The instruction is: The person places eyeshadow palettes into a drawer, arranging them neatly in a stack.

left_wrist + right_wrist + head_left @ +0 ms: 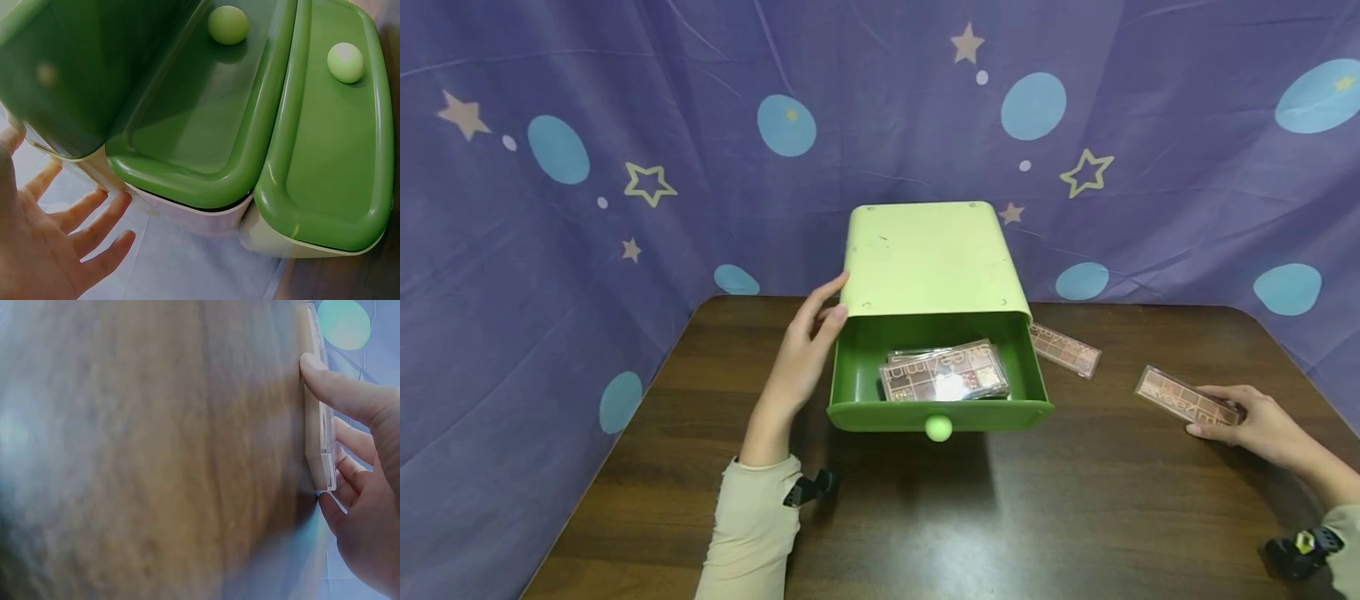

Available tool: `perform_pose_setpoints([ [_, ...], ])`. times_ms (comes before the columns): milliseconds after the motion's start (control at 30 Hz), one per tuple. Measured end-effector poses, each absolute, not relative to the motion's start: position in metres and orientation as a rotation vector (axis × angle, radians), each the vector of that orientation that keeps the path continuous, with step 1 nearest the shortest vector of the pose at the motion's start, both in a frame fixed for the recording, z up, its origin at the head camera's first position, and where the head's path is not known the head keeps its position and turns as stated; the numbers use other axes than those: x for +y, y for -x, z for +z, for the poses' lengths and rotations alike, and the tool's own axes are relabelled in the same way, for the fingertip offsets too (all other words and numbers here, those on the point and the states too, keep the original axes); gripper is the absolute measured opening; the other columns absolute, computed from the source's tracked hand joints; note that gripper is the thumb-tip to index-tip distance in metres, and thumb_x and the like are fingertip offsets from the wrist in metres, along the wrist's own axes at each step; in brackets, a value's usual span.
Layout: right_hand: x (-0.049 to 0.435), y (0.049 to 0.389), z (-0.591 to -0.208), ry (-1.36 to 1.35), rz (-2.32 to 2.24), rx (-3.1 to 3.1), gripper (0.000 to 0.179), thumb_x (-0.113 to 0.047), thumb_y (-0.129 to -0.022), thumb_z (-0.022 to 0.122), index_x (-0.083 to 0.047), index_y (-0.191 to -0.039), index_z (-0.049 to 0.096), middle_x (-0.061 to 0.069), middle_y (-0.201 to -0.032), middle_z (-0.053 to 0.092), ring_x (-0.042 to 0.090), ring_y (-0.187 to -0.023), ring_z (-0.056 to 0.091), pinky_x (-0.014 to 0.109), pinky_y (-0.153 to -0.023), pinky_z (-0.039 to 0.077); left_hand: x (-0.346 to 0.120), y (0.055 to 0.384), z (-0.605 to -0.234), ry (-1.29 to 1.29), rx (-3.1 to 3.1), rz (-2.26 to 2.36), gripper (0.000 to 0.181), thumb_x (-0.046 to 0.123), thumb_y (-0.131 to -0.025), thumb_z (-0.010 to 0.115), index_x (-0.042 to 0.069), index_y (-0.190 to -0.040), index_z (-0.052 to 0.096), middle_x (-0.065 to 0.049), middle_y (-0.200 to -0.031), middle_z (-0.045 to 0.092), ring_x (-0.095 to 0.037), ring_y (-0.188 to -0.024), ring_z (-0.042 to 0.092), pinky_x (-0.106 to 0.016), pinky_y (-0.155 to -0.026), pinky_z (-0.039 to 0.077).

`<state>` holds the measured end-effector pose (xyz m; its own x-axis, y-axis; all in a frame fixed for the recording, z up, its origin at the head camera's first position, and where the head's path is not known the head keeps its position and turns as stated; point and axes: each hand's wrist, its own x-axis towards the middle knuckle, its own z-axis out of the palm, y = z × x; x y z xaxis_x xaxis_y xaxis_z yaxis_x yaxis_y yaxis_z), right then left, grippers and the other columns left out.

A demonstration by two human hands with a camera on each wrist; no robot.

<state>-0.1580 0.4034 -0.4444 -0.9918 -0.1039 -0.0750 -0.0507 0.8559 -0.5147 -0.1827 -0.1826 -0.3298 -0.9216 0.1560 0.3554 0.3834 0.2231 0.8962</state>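
My right hand (1262, 425) pinches one end of a slim eyeshadow palette (1183, 397) between thumb and fingers, at the right of the table. In the right wrist view the palette (319, 406) shows edge-on, close by the wooden surface. My left hand (801, 354) touches the left side of the green drawer cabinet (932, 254) near its top edge, fingers spread and fairly straight. The cabinet's top drawer (857, 417) is pulled out, and several palettes (943, 375) lie stacked inside it. Another palette (1071, 354) lies on the table, partly hidden behind the cabinet's right side.
Below the pulled-out drawer, the left wrist view shows two closed drawers (187, 144) with round light-green knobs. The cabinet stands on a dark wooden table (1075, 500). A purple cloth (895, 92) with stars and blue ovals hangs behind the table.
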Motion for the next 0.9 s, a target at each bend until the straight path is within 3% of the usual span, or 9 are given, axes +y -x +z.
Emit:
perform_pose_setpoints([
  [167,0.402,0.158,-0.443,0.085,-0.821,2.92,0.083,-0.037,-0.085,0.078,0.016,-0.138,0.041,0.045,-0.128,0.037,0.051,-0.101,0.048,0.055,-0.073,0.045,-0.182,0.182,-0.33,0.52,-2.304,-1.764,0.047,0.031,-0.105,0.048,0.024,-0.151,0.044,0.006,-0.153,0.039,-0.023,-0.124,0.049,-0.047,-0.102,0.04],
  [467,0.398,0.153,-0.439,0.089,-0.829,3.004,0.074,-0.035,-0.086,0.077,0.01,-0.136,0.048,0.048,-0.128,0.043,0.058,-0.108,0.047,0.064,-0.075,0.042,-0.182,0.182,-0.331,0.513,-2.309,-1.759,0.047,0.031,-0.105,0.048,0.025,-0.151,0.043,0.005,-0.154,0.038,-0.024,-0.124,0.049,-0.047,-0.102,0.041],
  [633,0.391,0.148,-0.431,0.081,-0.852,3.04,0.073,-0.035,-0.087,0.077,0.007,-0.139,0.047,0.043,-0.131,0.044,0.054,-0.107,0.046,0.063,-0.074,0.04,-0.181,0.182,-0.33,0.518,-2.302,-1.749,0.046,0.031,-0.105,0.048,0.023,-0.151,0.044,0.005,-0.153,0.039,-0.025,-0.124,0.049,-0.047,-0.102,0.041],
  [767,0.384,0.143,-0.424,0.06,-0.863,3.071,0.075,-0.038,-0.086,0.077,0.003,-0.142,0.047,0.036,-0.131,0.047,0.042,-0.1,0.046,0.052,-0.07,0.041,-0.181,0.181,-0.33,0.517,-2.303,-1.744,0.047,0.032,-0.104,0.048,0.024,-0.15,0.044,0.006,-0.153,0.038,-0.025,-0.124,0.049,-0.047,-0.102,0.04],
  [900,0.377,0.139,-0.416,0.079,-0.876,3.08,0.077,-0.037,-0.086,0.078,-0.002,-0.146,0.045,0.026,-0.121,0.052,0.029,-0.091,0.045,0.04,-0.065,0.04,-0.181,0.182,-0.33,0.512,-2.304,-1.742,0.047,0.034,-0.104,0.048,0.025,-0.15,0.044,0.007,-0.154,0.038,-0.025,-0.126,0.047,-0.048,-0.103,0.039],
])
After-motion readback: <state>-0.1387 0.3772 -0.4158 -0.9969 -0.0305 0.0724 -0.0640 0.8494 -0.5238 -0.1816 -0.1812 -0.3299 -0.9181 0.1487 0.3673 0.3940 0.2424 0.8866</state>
